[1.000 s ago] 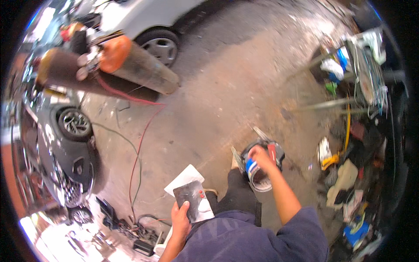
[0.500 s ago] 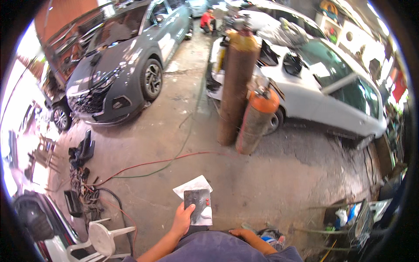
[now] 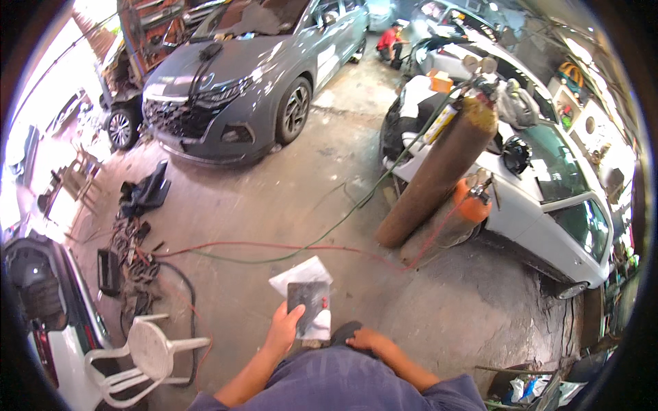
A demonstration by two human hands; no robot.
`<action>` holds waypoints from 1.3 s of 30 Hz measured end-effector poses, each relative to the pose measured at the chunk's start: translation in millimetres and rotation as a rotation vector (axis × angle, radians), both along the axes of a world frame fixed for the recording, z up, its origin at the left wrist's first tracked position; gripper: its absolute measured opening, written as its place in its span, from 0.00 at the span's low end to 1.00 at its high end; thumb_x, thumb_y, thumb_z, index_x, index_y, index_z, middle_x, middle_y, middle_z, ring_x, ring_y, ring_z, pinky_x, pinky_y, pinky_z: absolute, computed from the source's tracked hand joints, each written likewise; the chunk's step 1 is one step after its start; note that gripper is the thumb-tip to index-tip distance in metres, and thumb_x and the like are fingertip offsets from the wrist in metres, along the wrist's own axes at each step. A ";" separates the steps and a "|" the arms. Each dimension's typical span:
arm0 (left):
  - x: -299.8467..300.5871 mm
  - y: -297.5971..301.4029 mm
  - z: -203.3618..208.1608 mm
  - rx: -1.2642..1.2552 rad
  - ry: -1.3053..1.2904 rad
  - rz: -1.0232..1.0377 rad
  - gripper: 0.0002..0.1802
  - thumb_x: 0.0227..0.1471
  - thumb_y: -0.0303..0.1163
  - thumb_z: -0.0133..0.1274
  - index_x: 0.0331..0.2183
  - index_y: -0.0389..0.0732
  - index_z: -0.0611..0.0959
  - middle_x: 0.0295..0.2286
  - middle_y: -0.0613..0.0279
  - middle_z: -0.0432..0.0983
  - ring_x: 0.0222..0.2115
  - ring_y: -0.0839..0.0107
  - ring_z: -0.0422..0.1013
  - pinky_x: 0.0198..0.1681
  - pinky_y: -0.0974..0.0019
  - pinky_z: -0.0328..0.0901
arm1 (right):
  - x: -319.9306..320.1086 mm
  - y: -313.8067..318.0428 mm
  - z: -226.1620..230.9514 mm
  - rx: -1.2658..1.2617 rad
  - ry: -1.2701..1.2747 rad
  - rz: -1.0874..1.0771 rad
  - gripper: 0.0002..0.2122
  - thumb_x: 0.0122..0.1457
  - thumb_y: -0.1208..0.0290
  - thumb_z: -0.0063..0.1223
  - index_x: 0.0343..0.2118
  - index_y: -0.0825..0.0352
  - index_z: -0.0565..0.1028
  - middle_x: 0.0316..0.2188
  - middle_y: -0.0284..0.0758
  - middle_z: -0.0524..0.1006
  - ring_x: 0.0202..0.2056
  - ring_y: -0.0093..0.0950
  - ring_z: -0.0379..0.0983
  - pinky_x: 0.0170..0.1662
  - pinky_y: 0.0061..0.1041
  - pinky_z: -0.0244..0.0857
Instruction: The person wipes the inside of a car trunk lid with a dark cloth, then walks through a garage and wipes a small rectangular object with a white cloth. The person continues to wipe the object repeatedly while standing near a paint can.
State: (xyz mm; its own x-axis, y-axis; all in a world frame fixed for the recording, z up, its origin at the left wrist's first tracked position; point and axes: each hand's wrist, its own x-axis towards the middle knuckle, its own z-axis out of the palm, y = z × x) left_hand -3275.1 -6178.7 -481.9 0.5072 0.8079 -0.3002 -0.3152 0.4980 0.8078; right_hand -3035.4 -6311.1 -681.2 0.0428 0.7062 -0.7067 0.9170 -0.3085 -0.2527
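Note:
My left hand (image 3: 282,327) is closed on the near left side of a dark grey flat plate (image 3: 305,300), thumb on top. Small red blobs and a white patch lie along the plate's right side. White paper (image 3: 312,269) sticks out beyond the plate's far edge; how it is held under there is hidden. My right hand (image 3: 363,338) hangs low in front of my body, holding nothing I can see, its fingers loosely apart. A dark shoe (image 3: 345,333) shows just beyond it.
A grey car (image 3: 226,103) stands ahead left, a white car (image 3: 521,198) at right. A tall brown gas cylinder (image 3: 439,175) and an orange-topped one (image 3: 473,200) lean in view. Hoses (image 3: 322,248) cross the floor. A white plastic chair (image 3: 152,349) is near left. A person in red (image 3: 389,42) crouches far off.
My view has swung and tilted, so the cars and cylinders sit further right. My right hand has shifted left, closer to the plate. The left hand keeps its hold.

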 end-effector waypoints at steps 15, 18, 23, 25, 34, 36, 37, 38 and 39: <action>76.7 99.5 61.5 0.044 0.038 -0.356 0.18 0.65 0.31 0.46 0.53 0.33 0.73 0.46 0.61 0.76 0.45 0.75 0.71 0.51 0.68 0.66 | 37.4 209.7 205.3 0.188 2.007 -1.077 0.33 0.67 0.41 0.34 0.60 0.69 0.65 0.54 0.46 0.73 0.53 0.43 0.72 0.57 0.45 0.65; 92.1 119.0 60.5 0.085 0.028 -0.335 0.20 0.64 0.34 0.49 0.53 0.32 0.72 0.46 0.56 0.77 0.44 0.70 0.74 0.50 0.63 0.69 | 50.8 240.5 218.1 0.438 1.908 -1.158 0.29 0.68 0.48 0.37 0.60 0.69 0.64 0.56 0.45 0.72 0.56 0.42 0.69 0.60 0.44 0.62; 97.5 154.7 62.6 -0.127 -0.179 -0.069 0.19 0.64 0.33 0.48 0.52 0.33 0.73 0.45 0.53 0.77 0.44 0.63 0.76 0.50 0.59 0.71 | 102.9 273.3 231.2 0.768 1.983 -1.188 0.24 0.63 0.69 0.51 0.60 0.70 0.63 0.56 0.41 0.72 0.56 0.38 0.69 0.59 0.43 0.63; 101.0 173.8 67.9 0.004 -0.101 0.073 0.16 0.65 0.33 0.46 0.50 0.35 0.74 0.45 0.56 0.78 0.42 0.66 0.76 0.49 0.58 0.71 | 107.8 268.9 245.5 0.901 1.661 -1.122 0.24 0.57 0.81 0.53 0.58 0.70 0.66 0.54 0.39 0.73 0.54 0.35 0.70 0.59 0.38 0.62; 115.0 249.4 94.4 0.580 0.294 -0.044 0.16 0.67 0.34 0.43 0.48 0.32 0.74 0.39 0.61 0.77 0.39 0.76 0.69 0.44 0.68 0.65 | 82.7 302.0 321.9 1.336 -0.094 0.097 0.26 0.46 0.82 0.54 0.51 0.53 0.77 0.52 0.33 0.74 0.57 0.34 0.66 0.62 0.45 0.54; 108.4 268.5 91.3 0.614 0.337 -0.030 0.16 0.66 0.34 0.43 0.47 0.32 0.74 0.38 0.59 0.78 0.38 0.74 0.69 0.44 0.67 0.65 | 69.3 314.8 318.3 1.314 -0.120 0.137 0.25 0.47 0.79 0.53 0.51 0.52 0.77 0.52 0.27 0.74 0.57 0.32 0.67 0.62 0.51 0.52; 107.9 275.7 91.6 0.625 0.353 -0.030 0.16 0.66 0.34 0.43 0.47 0.32 0.74 0.37 0.58 0.78 0.38 0.73 0.70 0.44 0.66 0.65 | 61.4 315.6 314.2 1.302 -0.101 0.144 0.25 0.47 0.79 0.54 0.51 0.52 0.77 0.52 0.27 0.74 0.57 0.32 0.67 0.62 0.51 0.52; 106.9 283.3 95.6 0.634 0.350 -0.022 0.16 0.66 0.34 0.44 0.47 0.32 0.74 0.37 0.56 0.78 0.38 0.72 0.70 0.44 0.65 0.66 | 51.3 317.3 310.2 1.289 -0.080 0.153 0.25 0.47 0.79 0.54 0.51 0.52 0.77 0.52 0.27 0.74 0.57 0.31 0.67 0.62 0.50 0.52; 106.4 291.7 103.9 0.642 0.349 -0.011 0.16 0.66 0.35 0.44 0.47 0.32 0.74 0.36 0.55 0.78 0.37 0.70 0.71 0.44 0.64 0.66 | 41.1 320.5 307.2 1.277 -0.056 0.164 0.25 0.47 0.79 0.54 0.51 0.52 0.77 0.52 0.27 0.74 0.56 0.31 0.68 0.62 0.50 0.52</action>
